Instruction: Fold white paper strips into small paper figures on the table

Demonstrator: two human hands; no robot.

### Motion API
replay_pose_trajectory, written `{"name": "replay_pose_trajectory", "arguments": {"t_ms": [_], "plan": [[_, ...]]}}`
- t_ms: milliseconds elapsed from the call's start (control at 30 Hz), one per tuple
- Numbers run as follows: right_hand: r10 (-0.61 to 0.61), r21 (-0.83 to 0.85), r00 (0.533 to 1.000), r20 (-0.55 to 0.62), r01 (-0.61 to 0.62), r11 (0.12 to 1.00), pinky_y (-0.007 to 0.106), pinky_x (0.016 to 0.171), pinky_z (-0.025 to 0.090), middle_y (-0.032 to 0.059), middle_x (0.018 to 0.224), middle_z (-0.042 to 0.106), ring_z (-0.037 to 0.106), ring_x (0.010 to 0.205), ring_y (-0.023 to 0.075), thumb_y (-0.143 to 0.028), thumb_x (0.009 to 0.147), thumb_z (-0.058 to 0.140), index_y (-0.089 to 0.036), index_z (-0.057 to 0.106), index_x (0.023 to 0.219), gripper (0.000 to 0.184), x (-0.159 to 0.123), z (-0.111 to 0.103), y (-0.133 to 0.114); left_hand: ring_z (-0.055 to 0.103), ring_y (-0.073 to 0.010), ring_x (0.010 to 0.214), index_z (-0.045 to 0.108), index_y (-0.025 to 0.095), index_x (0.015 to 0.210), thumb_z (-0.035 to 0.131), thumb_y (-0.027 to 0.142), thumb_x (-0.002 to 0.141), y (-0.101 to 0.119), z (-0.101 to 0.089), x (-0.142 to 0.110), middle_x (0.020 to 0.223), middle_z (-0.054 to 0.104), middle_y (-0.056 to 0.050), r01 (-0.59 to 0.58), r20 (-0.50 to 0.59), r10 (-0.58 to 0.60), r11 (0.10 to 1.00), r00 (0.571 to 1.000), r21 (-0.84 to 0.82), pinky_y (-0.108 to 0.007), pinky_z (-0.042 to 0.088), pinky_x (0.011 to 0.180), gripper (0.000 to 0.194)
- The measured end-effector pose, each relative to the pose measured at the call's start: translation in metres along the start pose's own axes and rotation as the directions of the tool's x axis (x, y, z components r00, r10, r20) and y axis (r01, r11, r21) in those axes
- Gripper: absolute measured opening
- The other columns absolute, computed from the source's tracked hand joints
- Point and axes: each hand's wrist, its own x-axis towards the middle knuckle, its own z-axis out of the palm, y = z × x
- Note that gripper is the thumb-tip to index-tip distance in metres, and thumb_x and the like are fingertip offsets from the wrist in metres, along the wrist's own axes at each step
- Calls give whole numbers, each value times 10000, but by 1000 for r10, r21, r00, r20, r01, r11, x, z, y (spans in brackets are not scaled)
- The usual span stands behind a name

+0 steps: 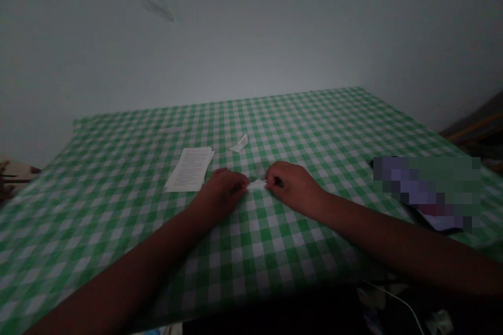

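A small folded piece of white paper (257, 185) is held between my two hands, low over the checked tablecloth. My left hand (222, 192) pinches its left end between thumb and fingers. On the opposite end, my right hand (293, 187) has its fingertips closed in a pinch. The fingers hide both ends of the paper, so its full shape cannot be made out. Left of my left hand lies a stack of printed paper sheets (190, 168). Beyond my hands rests a small folded paper piece (240, 143), with one part standing up.
The green-and-white checked tablecloth (314, 131) covers the table, which meets a pale wall (251, 36) at the back. To the right lies a dark-edged flat device (444, 227), partly blurred out. A white cable (404, 303) hangs below the front edge.
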Motion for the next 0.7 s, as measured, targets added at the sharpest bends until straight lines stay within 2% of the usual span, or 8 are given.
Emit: {"name": "replay_pose_trajectory", "arguments": {"t_ms": [167,333,533,700], "plan": [[-2,-3,1000,26,2,1000,258,702,399,-14,780,613,561,758,131,-2,771,577,-195,521,726,206,0,0,1,663,-187,860,663,210,963,585,198,880,0,0,0,869,709,-3,19,18,-19,999,1000,-44,-482,343,1121,115],[-10,-15,999,35,10,1000,276,722,430,9,831,636,578,790,146,4,782,538,-194,560,782,200,1,-2,1,651,-211,866,671,201,937,578,207,865,5,-6,1,867,711,-24,40,7,-40,999,999,-5,-433,455,988,118],[-68,-40,997,30,69,997,353,861,502,76,1017,653,610,966,191,-51,850,544,-187,614,872,155,4,-1,2,644,-230,943,676,199,941,498,198,914,4,-6,2,955,727,-42,32,13,-33,996,999,79,-453,434,976,180],[-79,-84,997,14,80,993,420,1007,479,123,1191,627,594,1138,220,-97,892,558,-168,665,911,130,3,4,8,603,-233,960,662,185,992,514,209,921,-3,3,2,982,704,-53,4,-10,-2,992,1000,127,-431,448,924,166]]}}
